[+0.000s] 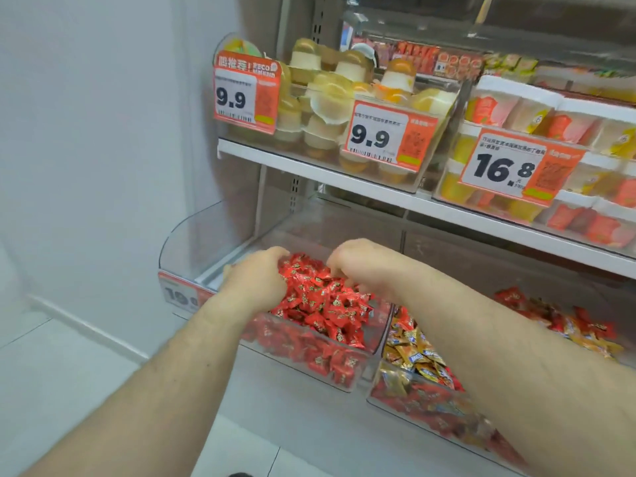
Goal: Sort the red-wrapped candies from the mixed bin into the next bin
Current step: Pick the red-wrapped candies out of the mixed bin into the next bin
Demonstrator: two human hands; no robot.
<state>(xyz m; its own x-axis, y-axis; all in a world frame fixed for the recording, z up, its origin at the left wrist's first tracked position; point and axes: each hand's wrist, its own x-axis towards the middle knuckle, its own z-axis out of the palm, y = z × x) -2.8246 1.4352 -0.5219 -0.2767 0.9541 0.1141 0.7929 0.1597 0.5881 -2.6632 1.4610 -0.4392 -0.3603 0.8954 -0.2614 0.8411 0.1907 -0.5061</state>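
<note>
Since the red-wrapped candies [320, 301] are light, crinkly and slippery, pinch one by its twisted end. Left hand [256, 282] and right hand [361, 265] curl into the pile in the clear bin [344, 380]; can't tell what they pinch.

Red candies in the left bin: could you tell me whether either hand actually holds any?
Both hands, left and right, curl into the red candies; any grip is hidden.
</note>
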